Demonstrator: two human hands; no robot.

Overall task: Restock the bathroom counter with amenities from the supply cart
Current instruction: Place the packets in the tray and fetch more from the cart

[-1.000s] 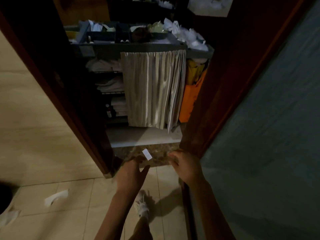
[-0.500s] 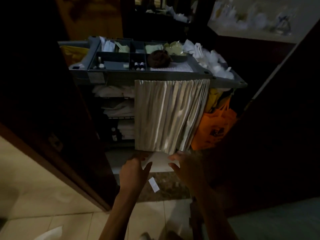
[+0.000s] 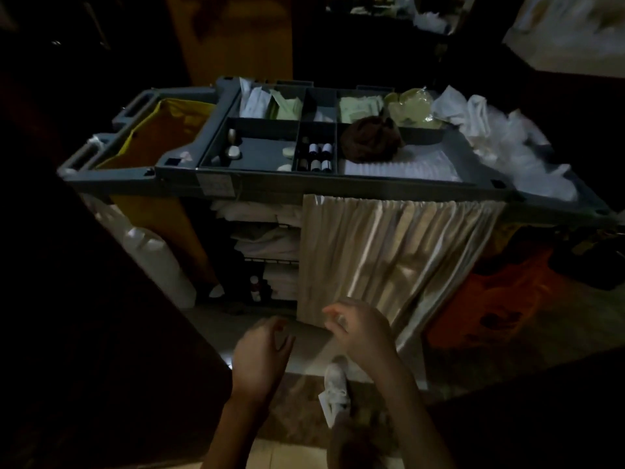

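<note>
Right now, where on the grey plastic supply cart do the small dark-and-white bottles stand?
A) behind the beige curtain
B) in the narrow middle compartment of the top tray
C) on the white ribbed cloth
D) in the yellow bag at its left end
B: the small dark-and-white bottles stand in that compartment of the grey plastic supply cart, between the pale round soaps and the dark brown bundle.
</note>
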